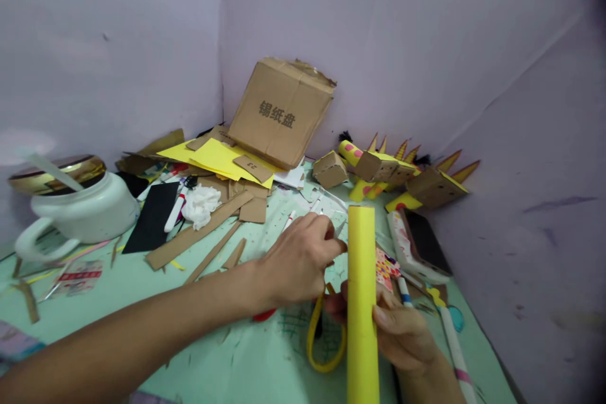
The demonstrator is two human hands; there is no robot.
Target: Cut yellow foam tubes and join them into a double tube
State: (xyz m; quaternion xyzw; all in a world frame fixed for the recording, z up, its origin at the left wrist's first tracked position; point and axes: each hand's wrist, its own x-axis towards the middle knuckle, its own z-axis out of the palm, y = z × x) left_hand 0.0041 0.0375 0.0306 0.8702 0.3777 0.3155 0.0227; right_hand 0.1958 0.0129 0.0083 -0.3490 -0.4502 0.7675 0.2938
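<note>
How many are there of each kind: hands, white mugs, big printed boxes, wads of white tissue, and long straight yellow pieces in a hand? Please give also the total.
Left hand and right hand: 2
White mug: 1
Big printed box: 1
Wad of white tissue: 1
Long straight yellow piece, in right hand: 1
Total: 6

Hands (303,259) (407,338) at long yellow piece (362,303), cardboard box (284,110), white mug (89,211)
</note>
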